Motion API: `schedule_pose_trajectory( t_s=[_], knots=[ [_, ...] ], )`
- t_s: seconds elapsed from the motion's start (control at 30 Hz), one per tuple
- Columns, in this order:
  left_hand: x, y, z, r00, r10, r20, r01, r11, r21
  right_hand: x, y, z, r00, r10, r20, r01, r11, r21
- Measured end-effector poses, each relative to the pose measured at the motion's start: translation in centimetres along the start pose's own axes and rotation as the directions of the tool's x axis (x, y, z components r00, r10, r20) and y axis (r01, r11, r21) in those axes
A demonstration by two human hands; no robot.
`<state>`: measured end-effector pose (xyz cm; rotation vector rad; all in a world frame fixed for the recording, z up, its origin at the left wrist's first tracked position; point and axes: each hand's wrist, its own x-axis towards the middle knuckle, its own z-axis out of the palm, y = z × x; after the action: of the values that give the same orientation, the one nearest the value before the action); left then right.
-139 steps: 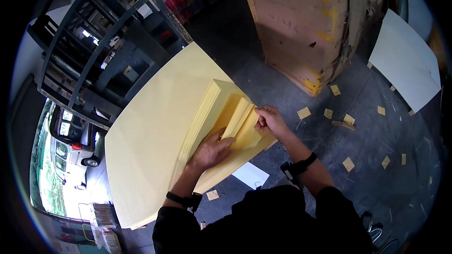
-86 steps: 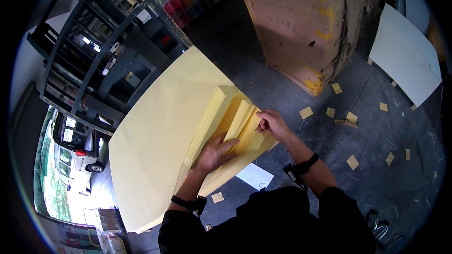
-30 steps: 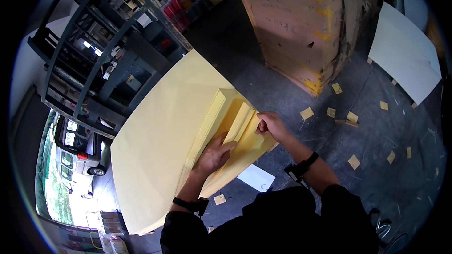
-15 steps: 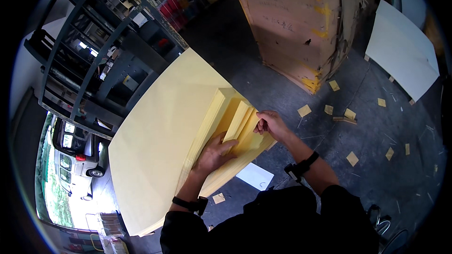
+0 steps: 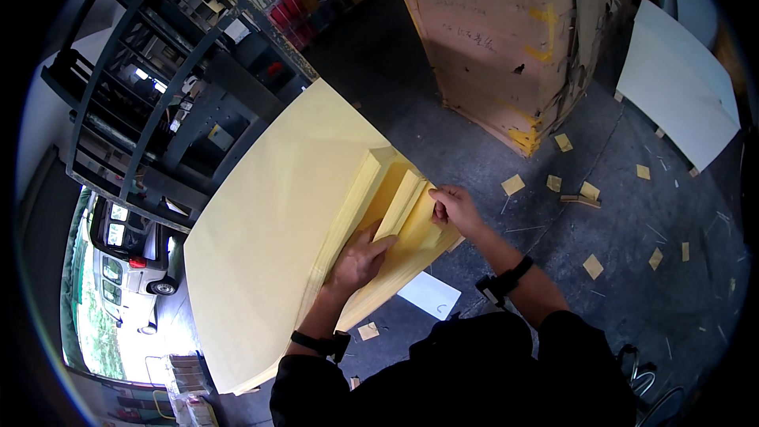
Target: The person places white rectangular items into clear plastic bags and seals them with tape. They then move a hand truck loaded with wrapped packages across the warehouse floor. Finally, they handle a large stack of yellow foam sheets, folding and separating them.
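A large stack of pale yellow sheets [image 5: 253, 213] lies in front of me, its right part fanned into lifted wads. My left hand [image 5: 360, 259] reaches into the fanned part, fingers tucked behind a lifted wad [image 5: 402, 204] and thumb against its near side. Closed at the stack's right edge, my right hand [image 5: 455, 209] pinches the border of the sheets by the wad's upper end. A thicker wad [image 5: 352, 202] stands bent up left of my left hand. How many sheets each hand grips is hidden.
A forklift-like metal frame [image 5: 170, 103] stands beyond the stack at left. A big taped cardboard box [image 5: 490, 47] is ahead, with a white panel [image 5: 676, 83] at right. Small yellow pieces [image 5: 593, 266] litter the floor. A white sheet [image 5: 429, 295] lies below the stack, and a van [image 5: 122, 261] is outside.
My left hand's thumb and fingers have drawn in slightly around the lifted wad. The right hand stays at the edge, its fingers closed a little tighter.
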<state>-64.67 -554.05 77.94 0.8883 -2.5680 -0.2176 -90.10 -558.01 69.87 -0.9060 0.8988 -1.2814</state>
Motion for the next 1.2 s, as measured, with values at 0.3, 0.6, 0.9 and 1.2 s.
schedule_pose_trajectory(
  t_s=[0.3,0.6,0.9,1.2],
  knots=[
    [0.3,1.5,-0.7,0.992,-0.109,0.058,0.113,0.99,-0.087,0.0,-0.1,-0.1,0.995,0.092,0.029,-0.095,0.984,0.151],
    [0.1,0.9,-0.1,0.996,-0.091,0.013,0.09,0.996,0.006,-0.2,1.3,-1.1,0.969,-0.245,0.02,0.233,0.894,-0.383],
    [0.0,1.2,-0.5,0.991,-0.114,0.065,0.118,0.992,-0.052,0.1,-0.8,-0.1,0.996,0.078,0.047,-0.083,0.99,0.116],
    [0.2,1.1,-0.7,0.984,-0.145,0.101,0.157,0.981,-0.113,-0.2,-0.5,-0.8,0.992,0.119,0.042,-0.122,0.989,0.081]
  ],
)
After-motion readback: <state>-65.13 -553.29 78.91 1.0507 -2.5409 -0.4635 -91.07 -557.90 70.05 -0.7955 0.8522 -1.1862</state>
